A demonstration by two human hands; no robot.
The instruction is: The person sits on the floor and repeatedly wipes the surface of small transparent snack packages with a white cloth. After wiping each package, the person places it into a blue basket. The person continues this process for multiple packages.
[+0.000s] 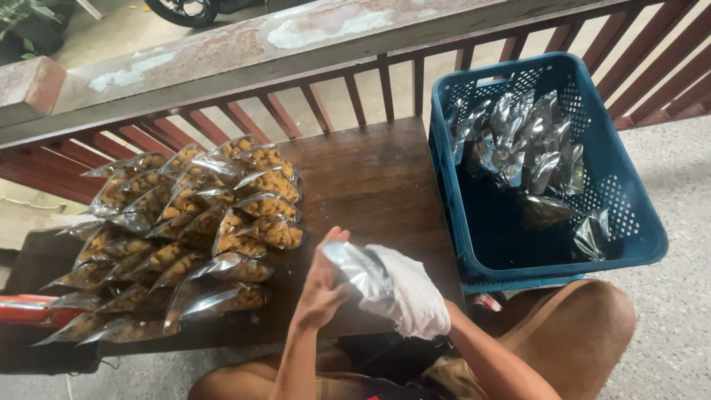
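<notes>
Over the desk (pixel 385 178) — left hand (pixel 320 285) grips a silver pouch (pixel 357 268), right hand (pixel 415 307) wipes it, grip closed on a white cloth (pixel 407 292) — few pouches in blue crate (pixel 629 215), most stacked snack packs (pixel 192 230) remain.

Dark wood table (pixel 378 178) w/ rows of snack packets (pixel 185 237), blue crate (pixel 629 215) beside.

We see left hand (pixel 320 285) gripping silver pouch (pixel 358 268) | right hand (pixel 415 300) under white cloth (pixel 407 292) | snack packets (pixel 185 230) on wooden table (pixel 370 178) | blue crate (pixel 629 207) alongside

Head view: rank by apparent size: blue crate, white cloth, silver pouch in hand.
1. blue crate
2. white cloth
3. silver pouch, partly hidden by the cloth, so its place below the cloth is unsure.
</notes>
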